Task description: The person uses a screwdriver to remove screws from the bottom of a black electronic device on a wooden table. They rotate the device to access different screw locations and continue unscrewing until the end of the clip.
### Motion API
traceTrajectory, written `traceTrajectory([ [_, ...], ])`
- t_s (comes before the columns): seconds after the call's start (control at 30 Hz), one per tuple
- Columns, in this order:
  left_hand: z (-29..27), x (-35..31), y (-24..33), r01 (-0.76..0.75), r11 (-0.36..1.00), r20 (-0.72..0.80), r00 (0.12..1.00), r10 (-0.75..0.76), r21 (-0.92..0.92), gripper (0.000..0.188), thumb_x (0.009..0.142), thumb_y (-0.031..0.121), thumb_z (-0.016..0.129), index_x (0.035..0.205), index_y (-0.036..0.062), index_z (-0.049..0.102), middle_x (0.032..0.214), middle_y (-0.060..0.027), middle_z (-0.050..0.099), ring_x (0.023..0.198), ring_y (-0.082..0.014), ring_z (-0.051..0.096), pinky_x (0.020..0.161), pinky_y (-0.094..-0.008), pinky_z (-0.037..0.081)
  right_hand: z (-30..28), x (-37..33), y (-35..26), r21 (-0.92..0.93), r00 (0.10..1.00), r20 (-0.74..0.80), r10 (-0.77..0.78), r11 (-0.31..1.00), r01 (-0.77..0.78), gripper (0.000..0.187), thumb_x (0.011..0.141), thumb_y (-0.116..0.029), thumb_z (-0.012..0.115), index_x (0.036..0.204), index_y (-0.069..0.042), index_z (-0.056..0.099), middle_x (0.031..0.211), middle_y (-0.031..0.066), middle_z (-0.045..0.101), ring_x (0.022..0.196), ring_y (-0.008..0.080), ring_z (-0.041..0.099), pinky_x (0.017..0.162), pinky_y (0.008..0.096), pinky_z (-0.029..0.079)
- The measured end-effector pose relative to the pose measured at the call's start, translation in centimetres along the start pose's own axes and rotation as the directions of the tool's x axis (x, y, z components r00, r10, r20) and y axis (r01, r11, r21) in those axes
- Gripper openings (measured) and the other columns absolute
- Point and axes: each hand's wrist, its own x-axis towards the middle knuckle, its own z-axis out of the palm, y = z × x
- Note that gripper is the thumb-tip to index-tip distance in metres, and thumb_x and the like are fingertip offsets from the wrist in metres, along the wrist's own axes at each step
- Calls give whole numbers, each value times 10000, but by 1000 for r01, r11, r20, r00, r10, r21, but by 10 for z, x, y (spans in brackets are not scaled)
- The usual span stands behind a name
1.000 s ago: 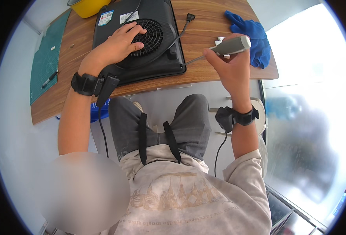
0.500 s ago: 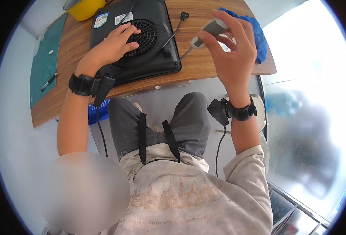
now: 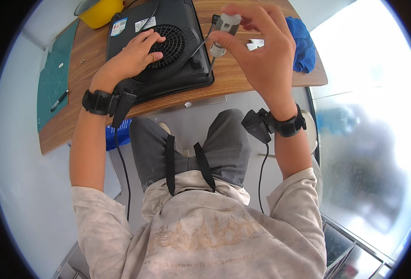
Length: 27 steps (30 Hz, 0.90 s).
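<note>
At the near right corner of the black induction cooktop [image 3: 177, 74], lying underside up, the right hand [image 3: 266, 51] had moved leftward since the earlier frames; the grey screwdriver [image 3: 218, 49], previously slanted out rightward, leaned less to the right. The left hand [image 3: 133, 53] had kept its place.

Both hands were apart. The right pinched the handle between thumb and fingers; the left, palm down and fingers partly spread, rested on the round fan grille [image 3: 172, 44]. The screwdriver's tip stood at the corner, directed toward the person and slightly left; its long axis ran away and slightly right to the handle end.

Beyond, a blue cloth [image 3: 303, 46] lay right on the wooden table [image 3: 235, 76]; a yellow pot [image 3: 98, 14] stood far left.
</note>
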Motion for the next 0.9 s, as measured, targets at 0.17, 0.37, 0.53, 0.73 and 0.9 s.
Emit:
traceTrajectory([
  [0.17, 1, 1, 0, -8, 1000, -4, 1000, 8, 11, 444, 1019, 289, 589, 1424, 131, 496, 1571, -165, 359, 1458, -355, 354, 1180, -420, 314, 3, 6, 8, 176, 997, 23, 77, 981, -79, 363, 787, -27, 765, 1135, -11, 662, 1054, 122, 677, 949, 252, 675, 856, 326, 549],
  [0.37, 3, 1, -2, -18, 1000, -33, 999, 19, 21, 436, 1021, 329, 578, 1411, 148, 499, 1559, -150, 381, 1438, -367, 378, 1158, -454, 345, 4, 4, 6, 95, 994, 69, -85, 992, 78, 364, 791, -52, 791, 1134, -18, 675, 1010, 113, 678, 907, 245, 668, 818, 325, 552],
  [0.53, 9, 1, -9, -31, 999, -74, 997, 34, 39, 420, 1021, 382, 565, 1391, 190, 512, 1553, -143, 405, 1421, -394, 401, 1118, -526, 397, -4, 7, -11, 97, 991, 119, -53, 994, 42, 373, 764, -61, 844, 1106, -33, 698, 951, 93, 664, 845, 216, 644, 722, 305, 549],
  [0.73, 9, 2, -8, -53, 998, -81, 995, 56, 42, 426, 1020, 371, 571, 1393, 174, 507, 1536, -159, 416, 1411, -405, 406, 1121, -508, 401, 4, 3, -8, 210, 996, 86, 39, 976, -56, 320, 783, -46, 837, 1080, -34, 719, 993, 79, 668, 844, 187, 655, 732, 289, 557],
  [0.9, 4, 2, -4, -21, 1000, -15, 1000, 22, 14, 439, 1021, 301, 588, 1420, 143, 495, 1562, -169, 365, 1447, -365, 362, 1176, -425, 317, 9, -6, 0, 79, 990, 63, -125, 990, 120, 341, 820, -49, 805, 1150, -67, 717, 1013, 17, 698, 870, 116, 684, 824, 256, 582],
])
